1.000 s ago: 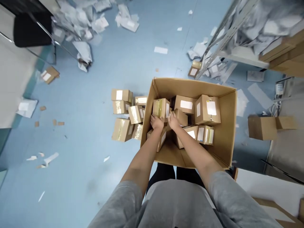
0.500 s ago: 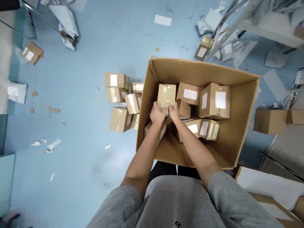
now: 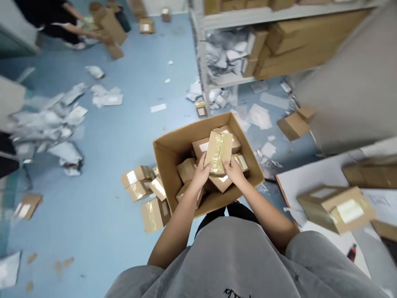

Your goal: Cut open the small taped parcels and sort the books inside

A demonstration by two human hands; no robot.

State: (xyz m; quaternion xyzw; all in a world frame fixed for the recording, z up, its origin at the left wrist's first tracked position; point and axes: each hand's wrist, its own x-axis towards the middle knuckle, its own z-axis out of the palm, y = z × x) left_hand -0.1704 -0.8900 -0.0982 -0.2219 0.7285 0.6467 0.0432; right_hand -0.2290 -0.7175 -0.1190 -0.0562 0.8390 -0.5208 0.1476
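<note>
You have both hands closed on a small taped box [image 3: 219,150] in the middle of the frame, over the inside of a large open carton [image 3: 165,167]. Your left hand [image 3: 201,173] grips its lower left corner and your right hand [image 3: 233,170] grips its lower right edge, with the thumbs toward the near end. A strip of shiny yellowish tape runs lengthwise down the face turned up to you. The box lies tilted above several labelled boxes [image 3: 187,169] in the carton; you cannot tell from this view whether it touches them. Just outside the carton's left wall, at the left of centre, a cluster of smaller boxes [image 3: 152,215] sits on the blue floor [image 3: 105,207]. At the upper right stands a metal shelf [image 3: 226,80] loaded with white packets and long brown cartons, and a small box [image 3: 201,109] sits by its front leg. At the lower right, a white table [image 3: 288,174] bears a labelled carton [image 3: 347,211]. A heap of white packets [image 3: 52,128] spreads over the floor at the left, and in the upper left corner a blurred person [image 3: 58,20] bends toward brown cardboard [image 3: 110,25].
</note>
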